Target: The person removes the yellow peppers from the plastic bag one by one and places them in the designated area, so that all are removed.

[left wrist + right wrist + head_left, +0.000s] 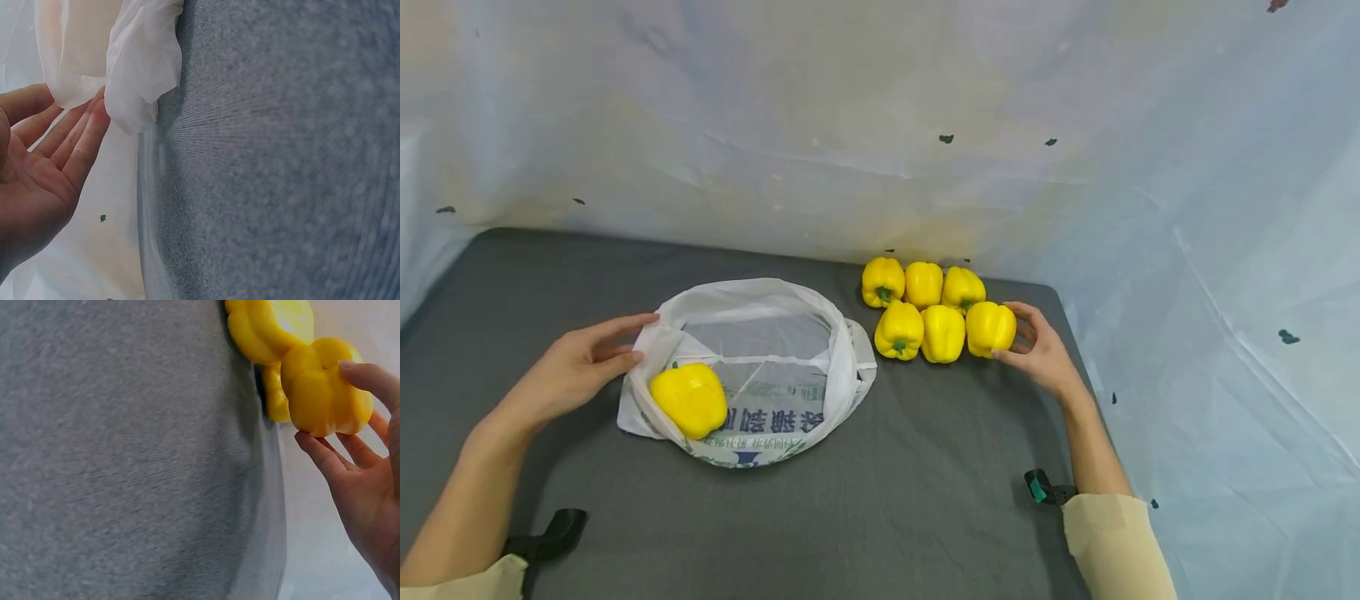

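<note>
A white plastic bag (842, 333) with dark printing lies with its mouth spread wide at the left of the dark cloth. One yellow bell pepper (690, 402) sits inside it, near the left rim. At that rim is my left hand (578, 367), fingers fairly straight and touching the plastic; the left wrist view shows the bag's edge (140, 69) at the fingertips. My right hand (1037, 354) grips another yellow bell pepper (328, 387) between thumb and fingers, at the right end of the front row. Whether this pepper is off the cloth is hard to tell.
Several more yellow bell peppers stand in two rows left of the held one, among them a front pepper (943, 333) and a back pepper (883, 281). Pale plastic sheeting (865, 125) hangs behind and at the right. Grey cloth (865, 517) covers the tabletop.
</note>
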The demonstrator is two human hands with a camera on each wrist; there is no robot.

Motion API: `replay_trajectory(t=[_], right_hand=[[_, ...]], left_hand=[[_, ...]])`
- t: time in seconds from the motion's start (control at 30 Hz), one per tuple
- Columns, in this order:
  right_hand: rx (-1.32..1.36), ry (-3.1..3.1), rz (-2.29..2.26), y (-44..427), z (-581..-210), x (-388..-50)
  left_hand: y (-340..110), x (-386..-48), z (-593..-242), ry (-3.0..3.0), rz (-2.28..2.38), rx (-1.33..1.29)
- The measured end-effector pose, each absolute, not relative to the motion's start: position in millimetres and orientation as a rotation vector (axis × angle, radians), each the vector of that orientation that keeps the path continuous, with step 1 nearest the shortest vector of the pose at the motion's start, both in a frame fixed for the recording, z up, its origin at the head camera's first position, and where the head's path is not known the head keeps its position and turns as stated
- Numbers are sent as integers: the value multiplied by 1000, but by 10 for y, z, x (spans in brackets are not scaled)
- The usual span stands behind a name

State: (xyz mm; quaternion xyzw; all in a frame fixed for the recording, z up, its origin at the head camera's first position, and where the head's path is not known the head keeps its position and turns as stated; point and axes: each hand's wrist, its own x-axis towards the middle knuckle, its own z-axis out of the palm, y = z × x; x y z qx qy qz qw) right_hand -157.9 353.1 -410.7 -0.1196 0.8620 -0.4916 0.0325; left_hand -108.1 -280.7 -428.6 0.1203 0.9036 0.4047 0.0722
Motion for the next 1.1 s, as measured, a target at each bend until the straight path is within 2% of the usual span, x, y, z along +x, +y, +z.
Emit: replay_trajectory(t=[0.17, 0.47, 0.7, 1.1], right_hand=[[-381, 2613, -1558, 3596, -4248, -1585], [-325, 2606, -1515, 3574, -4222, -1572], [-333, 2565, -1509, 3666, -4434, -1594], [-354, 2506, -1619, 3595, -4459, -1616]], left_hand=[[-2801, -1081, -4271, 2713, 1211, 363], [-2793, -1084, -4259, 2715, 1209, 370], [-2764, -1073, -4262, 2711, 1195, 362], [-2782, -1064, -4275, 2713, 1203, 369]])
